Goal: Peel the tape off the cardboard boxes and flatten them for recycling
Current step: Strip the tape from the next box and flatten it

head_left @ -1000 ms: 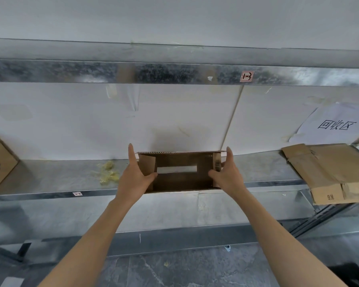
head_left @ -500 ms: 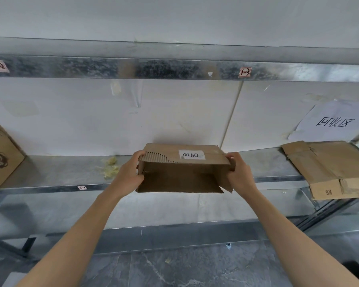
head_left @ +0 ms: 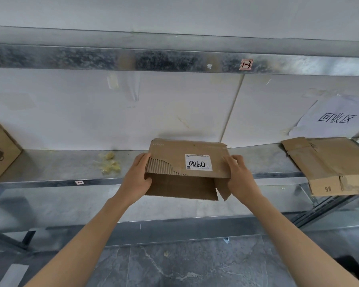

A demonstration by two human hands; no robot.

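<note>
Both hands hold a cardboard box (head_left: 187, 162) in the air in front of a metal shelf (head_left: 50, 168), above the shelf's front edge and roughly in the middle of the view. The left hand (head_left: 136, 179) grips the left end of the box, its fingers curled round the side and the thumb tucked against the lower front face. The right hand (head_left: 239, 177) grips the right end, its fingers bent over the top corner. The box is tilted so that its broad upper face shows. On that face sits a white label (head_left: 198, 162) with black handwritten digits that read upside down. Left of the label is a torn patch (head_left: 159, 166) where the outer paper is gone and the ribbed corrugation is bare. A loose flap (head_left: 223, 189) hangs down at the lower right corner, just beside the right hand.

On the shelf to the right, well apart from the box, lies a pile of flattened cardboard (head_left: 330, 162), jutting out over the shelf's front edge. Above it a paper sign (head_left: 336, 117) with three printed characters is fixed to the white wall. At the far left stands a brown carton (head_left: 0, 150) with a dark logo, cut off by the frame. Some yellowish scraps (head_left: 110, 164) lie on the shelf left of the left hand. The upper shelf beam (head_left: 153, 59) carries a small red-edged tag (head_left: 246, 64). Below is a grey stone floor (head_left: 195, 266)
</note>
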